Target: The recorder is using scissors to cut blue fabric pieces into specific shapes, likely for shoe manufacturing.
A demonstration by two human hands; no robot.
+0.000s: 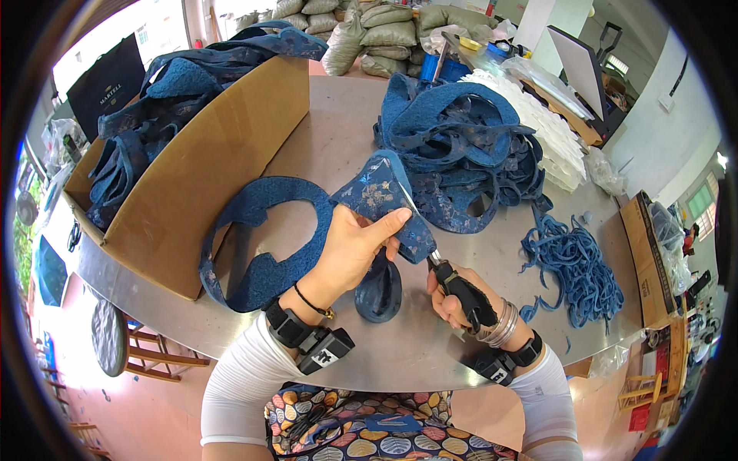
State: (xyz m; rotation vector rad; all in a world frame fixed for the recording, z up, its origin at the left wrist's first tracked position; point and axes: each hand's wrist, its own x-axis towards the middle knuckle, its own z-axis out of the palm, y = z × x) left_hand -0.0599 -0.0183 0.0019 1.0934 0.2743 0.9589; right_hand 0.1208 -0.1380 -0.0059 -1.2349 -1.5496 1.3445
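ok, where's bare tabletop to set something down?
Grey metal tabletop shows bare between the brown cardboard box and heaped dark-blue fabric pieces, and between the right hand and thin blue fabric strips. Crowded: right rear, pieces beside layered white material.

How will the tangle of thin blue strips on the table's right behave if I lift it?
The strip tangle is likely floppy: its strands curl and loop loosely. It may lift in a clump, since they cross one another; ends trailing at its edges could drag.
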